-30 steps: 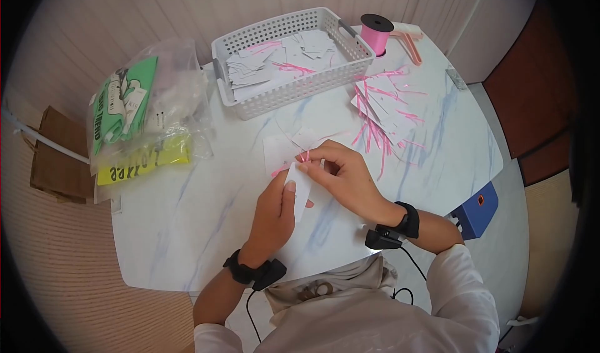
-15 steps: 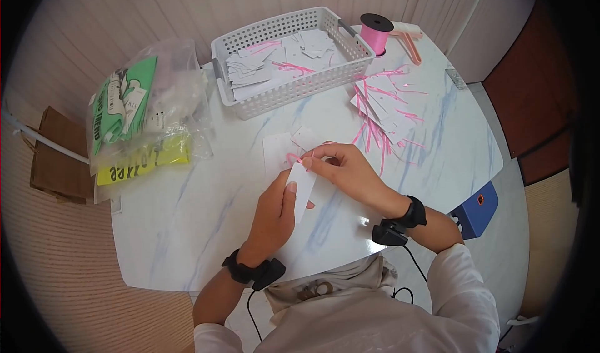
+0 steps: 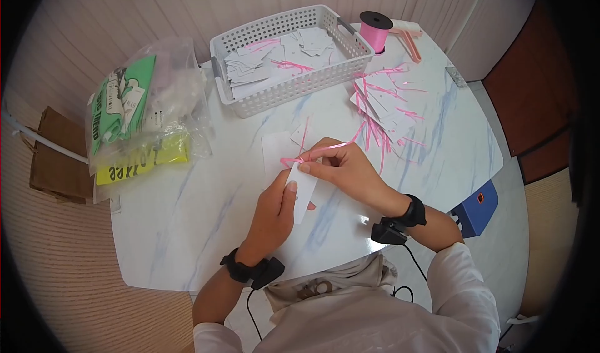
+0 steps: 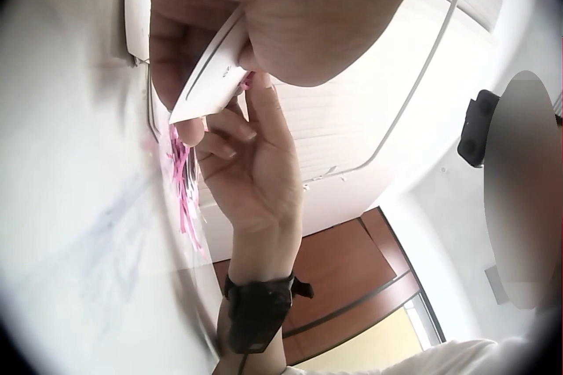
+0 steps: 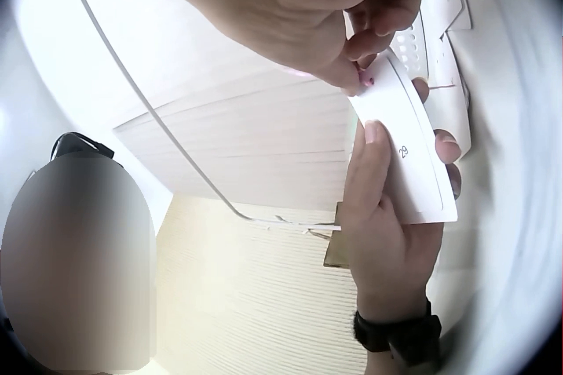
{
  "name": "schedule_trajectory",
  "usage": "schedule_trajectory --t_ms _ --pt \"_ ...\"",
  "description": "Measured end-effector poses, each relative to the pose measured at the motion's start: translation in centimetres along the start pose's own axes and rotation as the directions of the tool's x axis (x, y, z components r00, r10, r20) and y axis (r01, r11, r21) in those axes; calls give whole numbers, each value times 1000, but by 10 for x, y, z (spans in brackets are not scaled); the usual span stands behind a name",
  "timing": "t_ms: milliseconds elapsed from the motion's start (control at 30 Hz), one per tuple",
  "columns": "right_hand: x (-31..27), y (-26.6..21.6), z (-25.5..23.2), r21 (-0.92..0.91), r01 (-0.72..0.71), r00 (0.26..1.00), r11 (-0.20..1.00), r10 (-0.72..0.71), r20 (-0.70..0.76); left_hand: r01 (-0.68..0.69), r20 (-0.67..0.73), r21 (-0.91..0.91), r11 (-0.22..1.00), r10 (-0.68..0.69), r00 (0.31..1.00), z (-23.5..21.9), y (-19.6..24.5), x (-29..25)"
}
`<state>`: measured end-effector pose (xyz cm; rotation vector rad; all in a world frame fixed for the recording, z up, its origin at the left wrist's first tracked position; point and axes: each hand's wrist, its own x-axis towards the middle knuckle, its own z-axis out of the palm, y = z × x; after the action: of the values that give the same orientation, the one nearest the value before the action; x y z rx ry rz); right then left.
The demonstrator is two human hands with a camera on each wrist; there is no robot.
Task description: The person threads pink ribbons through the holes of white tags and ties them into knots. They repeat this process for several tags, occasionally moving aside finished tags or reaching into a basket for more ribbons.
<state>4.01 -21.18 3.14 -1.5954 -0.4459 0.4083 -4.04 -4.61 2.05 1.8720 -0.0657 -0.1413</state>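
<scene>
My left hand [image 3: 273, 210] grips a white card tag [image 3: 304, 195] between thumb and fingers, above the front middle of the table. In the right wrist view the card [image 5: 412, 160] shows "29" in print, and the thumb lies flat across its face. My right hand [image 3: 350, 173] pinches pink ribbon [image 3: 340, 145] at the card's top end, where a small pink bit shows by the fingertips. One ribbon end trails right over the hand, another sticks up. Further white cards [image 3: 272, 148] lie on the table just beyond the hands.
A perforated white basket [image 3: 300, 92] of cards and ribbon stands at the back. Right of it are a pink ribbon spool [image 3: 374, 37], a pink-handled tool [image 3: 410, 45] and a heap of ribboned tags [image 3: 382, 106]. Clear plastic bags [image 3: 175, 119] with green and yellow contents lie left.
The ribbon ends have shifted: one now trails right across the right hand and another stands up beyond the card. The right hand has moved slightly right since the first frame; the left stays still.
</scene>
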Motion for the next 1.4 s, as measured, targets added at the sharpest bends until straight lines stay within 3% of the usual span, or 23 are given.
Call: schedule_trajectory --t_ms 100,167,233,300,333,367,467,567,633,700,767,900,1100,1167,1267,1333,1400 --pt "2 8 -2 -29 44 998 999 -46 -46 13 15 -65 998 -12 1000 1 1 0" --pt "4 11 -2 82 49 998 995 -44 -55 16 13 -133 991 -15 1000 2 5 0" --pt "1 3 0 112 13 999 994 -9 -38 123 34 -419 900 -120 992 2 9 0" --pt "-1 3 1 141 -24 999 990 27 -20 41 -25 -381 924 -55 998 4 -6 4" --pt "-1 8 0 93 51 999 994 -50 -13 -39 -79 -337 941 13 997 4 -8 6" --pt "-1 10 0 47 126 992 991 -126 -3 -39 -80 -338 940 12 997 2 -8 4" --pt "-4 9 -1 -89 130 988 988 -121 96 -61 -113 -272 960 31 993 -2 -4 4" --pt "-5 12 2 -88 141 972 986 -121 203 -97 -167 -293 951 49 985 -4 -9 6" --pt "-4 19 4 -75 153 975 985 -138 175 -153 -305 -239 959 75 949 -5 -7 5" --pt "-3 19 4 -62 166 977 984 -156 145 -127 -326 -317 940 18 945 -5 -6 5" --pt "0 10 2 8 -77 993 997 76 86 -104 -341 -395 913 -40 939 -6 -6 6" --pt "-1 1 0 110 -104 994 989 98 53 -44 -318 -352 935 -75 945 -3 -5 5" --pt "-1 5 1 42 5 1000 999 -4 -7 -90 -335 -273 958 -7 942 -2 -8 4" --pt "-5 4 3 -269 256 956 928 -284 -71 -135 -352 -258 957 37 935 -2 -9 5" --pt "-11 -5 5 -232 245 965 941 -259 -33 -207 -380 -184 961 125 917 -2 -9 5" --pt "-11 -6 6 -232 231 971 945 -239 -6 -191 -405 -15 982 169 899 -3 -8 4" --pt "-11 -6 6 -234 219 975 947 -221 17 -183 -408 -63 981 142 902 -2 -4 3"
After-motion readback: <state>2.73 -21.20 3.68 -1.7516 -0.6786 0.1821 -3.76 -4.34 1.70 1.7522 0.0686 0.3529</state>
